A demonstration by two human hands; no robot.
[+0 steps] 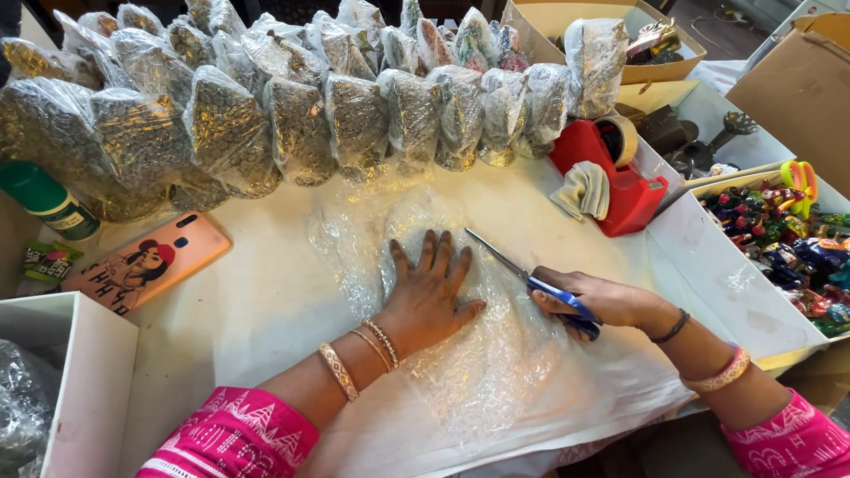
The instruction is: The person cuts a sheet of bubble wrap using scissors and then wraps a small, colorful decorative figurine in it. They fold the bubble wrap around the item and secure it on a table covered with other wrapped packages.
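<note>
A sheet of clear bubble wrap (pixel 496 354) lies flat on the white table (pixel 266 292). My left hand (pixel 429 288) presses down on it, palm flat and fingers spread. My right hand (pixel 598 301) grips blue-handled scissors (pixel 522 274), whose blades point up and to the left, just right of my left fingers and over the wrap. Both wrists wear bangles, and both sleeves are pink.
Several bubble-wrapped golden items (pixel 230 124) line the back of the table. A red tape dispenser (pixel 615 173) with a folded cloth (pixel 583 190) stands at right. A tray of colourful figurines (pixel 788 243) is far right. A phone (pixel 146 263) and a green bottle (pixel 44 199) lie left; a white box (pixel 88 381) stands near left.
</note>
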